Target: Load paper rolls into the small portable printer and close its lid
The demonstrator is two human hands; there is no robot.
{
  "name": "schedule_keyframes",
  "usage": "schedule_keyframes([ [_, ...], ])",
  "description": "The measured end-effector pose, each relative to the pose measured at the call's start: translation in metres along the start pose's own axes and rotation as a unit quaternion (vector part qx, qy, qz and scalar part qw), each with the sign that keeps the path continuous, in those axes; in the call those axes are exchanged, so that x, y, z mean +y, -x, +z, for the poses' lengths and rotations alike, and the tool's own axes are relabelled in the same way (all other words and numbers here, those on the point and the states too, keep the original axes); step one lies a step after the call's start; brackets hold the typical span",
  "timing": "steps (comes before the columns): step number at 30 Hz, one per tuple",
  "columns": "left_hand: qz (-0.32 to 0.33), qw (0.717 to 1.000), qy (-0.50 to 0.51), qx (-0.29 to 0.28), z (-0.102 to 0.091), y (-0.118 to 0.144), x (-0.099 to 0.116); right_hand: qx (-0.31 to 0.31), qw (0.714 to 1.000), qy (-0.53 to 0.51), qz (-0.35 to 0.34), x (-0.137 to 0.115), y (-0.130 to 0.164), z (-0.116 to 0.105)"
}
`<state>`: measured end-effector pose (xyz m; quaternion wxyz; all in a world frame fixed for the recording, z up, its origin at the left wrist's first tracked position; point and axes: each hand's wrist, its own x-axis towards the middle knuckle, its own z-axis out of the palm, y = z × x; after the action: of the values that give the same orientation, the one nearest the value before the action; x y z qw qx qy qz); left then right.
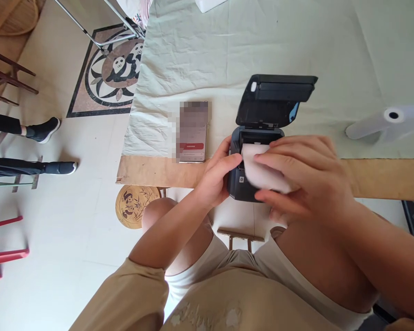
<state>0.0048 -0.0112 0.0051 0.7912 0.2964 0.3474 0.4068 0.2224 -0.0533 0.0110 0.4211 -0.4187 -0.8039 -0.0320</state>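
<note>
With the printer lid up, the right hand pinches the paper roll half seated while the left hand grips the near-left side; closing remains.

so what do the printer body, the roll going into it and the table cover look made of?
Printer: black moulded plastic, matte, judging by its smooth rounded shell and hinged lid. Roll under the right hand: white paper, dull and flexing. Table cover: pale woven cloth, creased and wrinkled.

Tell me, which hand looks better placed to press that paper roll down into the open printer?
Probably the right hand: its fingers already lie on the paper roll, while the left hand steadies the printer at its side.
</note>
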Motion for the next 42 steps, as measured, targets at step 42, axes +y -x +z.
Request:
schedule_keyframes([
  [42,0.021,0.994,-0.033,-0.103,-0.018,0.002,0.001,-0.142,0.832,-0.407,0.348,0.02,0.018,-0.01],
])
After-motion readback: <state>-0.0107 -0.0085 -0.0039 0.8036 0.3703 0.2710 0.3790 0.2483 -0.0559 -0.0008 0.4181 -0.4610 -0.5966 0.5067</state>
